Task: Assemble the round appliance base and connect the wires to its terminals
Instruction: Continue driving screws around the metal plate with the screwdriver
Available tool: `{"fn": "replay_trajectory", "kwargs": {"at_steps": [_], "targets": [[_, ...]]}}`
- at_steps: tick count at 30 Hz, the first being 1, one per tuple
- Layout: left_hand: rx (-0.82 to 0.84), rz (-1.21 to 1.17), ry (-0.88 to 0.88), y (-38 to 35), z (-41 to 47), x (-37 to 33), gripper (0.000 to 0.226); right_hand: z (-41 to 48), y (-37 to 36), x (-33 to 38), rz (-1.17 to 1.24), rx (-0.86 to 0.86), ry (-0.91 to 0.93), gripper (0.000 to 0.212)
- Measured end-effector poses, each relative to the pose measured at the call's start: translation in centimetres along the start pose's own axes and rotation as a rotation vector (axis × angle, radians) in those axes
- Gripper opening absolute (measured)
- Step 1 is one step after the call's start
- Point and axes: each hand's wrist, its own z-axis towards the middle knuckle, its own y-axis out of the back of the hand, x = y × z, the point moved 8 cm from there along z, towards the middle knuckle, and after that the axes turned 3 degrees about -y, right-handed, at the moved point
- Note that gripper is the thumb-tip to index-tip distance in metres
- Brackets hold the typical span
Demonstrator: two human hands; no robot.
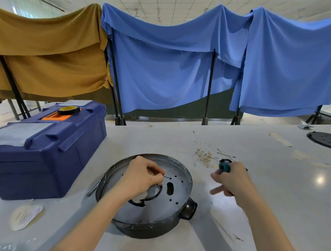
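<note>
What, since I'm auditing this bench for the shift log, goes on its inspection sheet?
Surface: pale table, glossy, with scuffed patches.
Job's things: round appliance base lies on the table, perforated plate facing up.
Clutter: blue toolbox with a tape roll on top; paper slip near the front edge.
Hands: left hand pinches a small metal piece over the base; right hand grips a teal-handled tool.
Cables: loose thin wires beyond the base, not connected.
Surroundings: blue cloths and a brown cloth draped over stands; black disc far right.
</note>
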Motion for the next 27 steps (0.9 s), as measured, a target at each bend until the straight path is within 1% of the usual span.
{"fn": "replay_trajectory", "kwargs": {"at_steps": [2,5,11,13,15,18,24,26,27], "targets": [[-0.006,-0.009,0.016,-0.1,-0.1,0.2,0.017,1.7,0.3,-1.8,-0.117,-0.013,-0.062,0.012],[-0.009,-0.031,0.019,-0.5,-0.2,0.2,0.014,3.3,-1.0,-3.9,-0.257,0.029,-0.109,0.018],[-0.027,-0.068,0.041,-0.7,-0.4,0.3,0.014,4.5,-0.8,-4.9,-0.238,0.058,-0.142,0.019],[-0.037,-0.073,0.041,-0.6,-0.6,0.4,0.016,4.5,0.3,-4.6,-0.227,0.011,-0.130,0.024],[-0.039,-0.084,0.042,-0.6,-0.6,0.4,0.016,4.2,1.1,-4.3,-0.266,-0.031,-0.114,0.026],[-0.048,-0.099,0.033,-0.6,-0.5,0.0,0.015,4.0,1.2,-4.4,-0.292,-0.052,-0.100,0.020],[-0.050,-0.109,-0.012,-0.6,-0.4,-0.9,0.013,3.8,0.8,-4.4,-0.465,-0.145,-0.051,0.031],[-0.054,-0.108,-0.017,-0.4,-0.5,-0.8,0.012,3.3,0.5,-4.2,-0.545,-0.168,-0.067,0.027],[-0.051,-0.100,-0.018,-0.4,-0.5,-0.8,0.012,2.9,0.6,-3.8,-0.599,-0.210,-0.053,0.020]]}}
